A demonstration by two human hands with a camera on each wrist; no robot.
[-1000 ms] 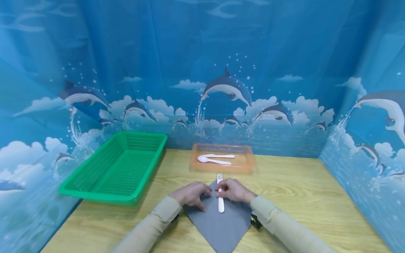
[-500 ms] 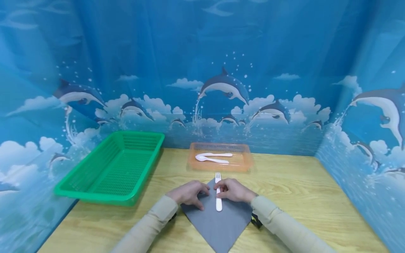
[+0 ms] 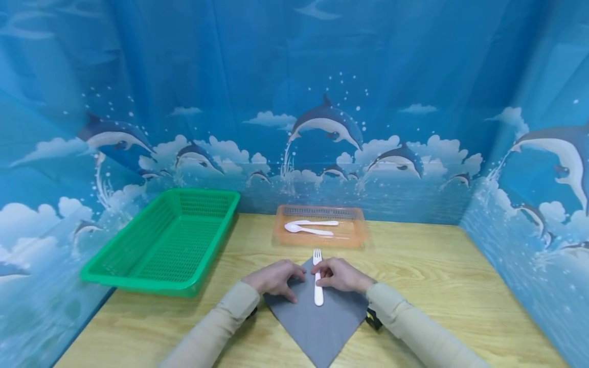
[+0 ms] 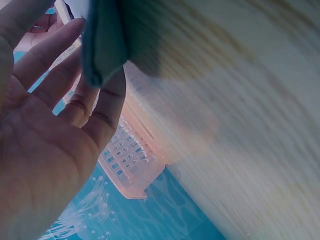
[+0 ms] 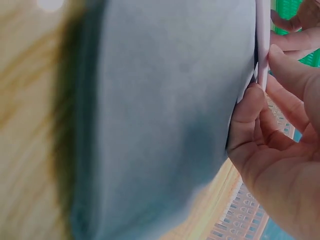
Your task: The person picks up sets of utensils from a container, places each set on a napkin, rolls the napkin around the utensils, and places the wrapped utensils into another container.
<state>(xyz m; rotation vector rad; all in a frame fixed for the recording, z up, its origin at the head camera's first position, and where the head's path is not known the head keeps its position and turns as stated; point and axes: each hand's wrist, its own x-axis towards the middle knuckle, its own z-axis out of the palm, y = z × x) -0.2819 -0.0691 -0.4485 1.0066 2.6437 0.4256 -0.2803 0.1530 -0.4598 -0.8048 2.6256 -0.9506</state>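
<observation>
A white plastic fork (image 3: pixel 318 294) lies lengthwise on a grey cloth napkin (image 3: pixel 322 329), which is set like a diamond on the table, tines toward the far corner. My right hand (image 3: pixel 344 275) pinches the fork's handle between thumb and fingers; the right wrist view shows the fork (image 5: pixel 262 45) edge-on above the napkin. Over the napkin's left side rests my left hand (image 3: pixel 276 280), fingers loosely bent and holding nothing. Up close, the fingers of the left hand (image 4: pixel 45 150) touch the napkin's folded edge (image 4: pixel 105 45), which hides some fingertips.
An orange tray (image 3: pixel 359 237) behind the napkin holds a white plastic spoon (image 3: pixel 315 232) and another white utensil (image 3: pixel 322 223). At the left stands a large green basket (image 3: pixel 202 276). Dolphin-printed blue curtains (image 3: pixel 257 76) enclose the wooden table (image 3: pixel 442 286).
</observation>
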